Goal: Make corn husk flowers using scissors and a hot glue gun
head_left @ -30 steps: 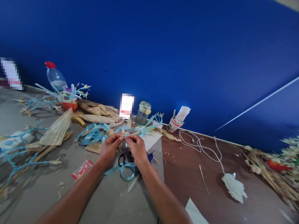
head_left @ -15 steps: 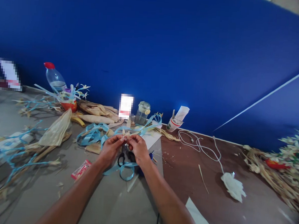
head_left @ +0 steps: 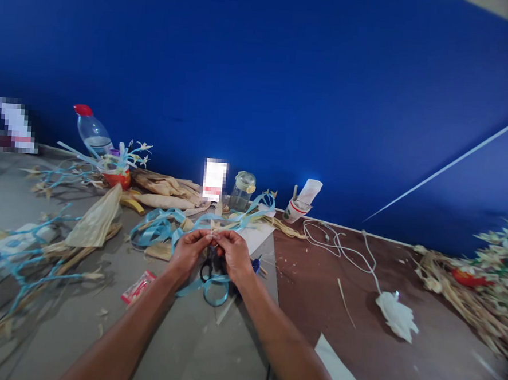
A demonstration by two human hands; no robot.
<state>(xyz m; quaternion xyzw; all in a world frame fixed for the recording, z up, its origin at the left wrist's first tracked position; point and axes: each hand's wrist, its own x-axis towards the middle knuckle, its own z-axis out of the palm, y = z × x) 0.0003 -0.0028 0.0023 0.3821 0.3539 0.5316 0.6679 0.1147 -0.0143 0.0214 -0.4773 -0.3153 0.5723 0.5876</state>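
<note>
My left hand [head_left: 190,248] and my right hand [head_left: 234,249] meet at the middle of the table, thumbs and fingertips pinched together. Between them is a small pale piece of corn husk [head_left: 214,225], its tip showing above the fingers; the rest is hidden. Just below the hands lie black-handled scissors [head_left: 206,271], partly covered, and a curled strip of light blue ribbon [head_left: 215,294]. More blue ribbon [head_left: 159,225] lies in a loose heap left of the hands. A blue-handled tool [head_left: 256,264] shows beside my right wrist.
Dried husks [head_left: 167,202], a lidded jar [head_left: 242,190] and a lit phone [head_left: 214,180] stand along the blue wall. Ribbon-wrapped stems [head_left: 33,285] spread at left near a red-capped bottle [head_left: 93,134]. To the right are a paper cup [head_left: 296,211], white cable [head_left: 340,247] and husk flowers [head_left: 500,251].
Both hands stay pinched together, with the fingertips drawn slightly closer and less of the pale husk showing. Objects on the table have not moved.
</note>
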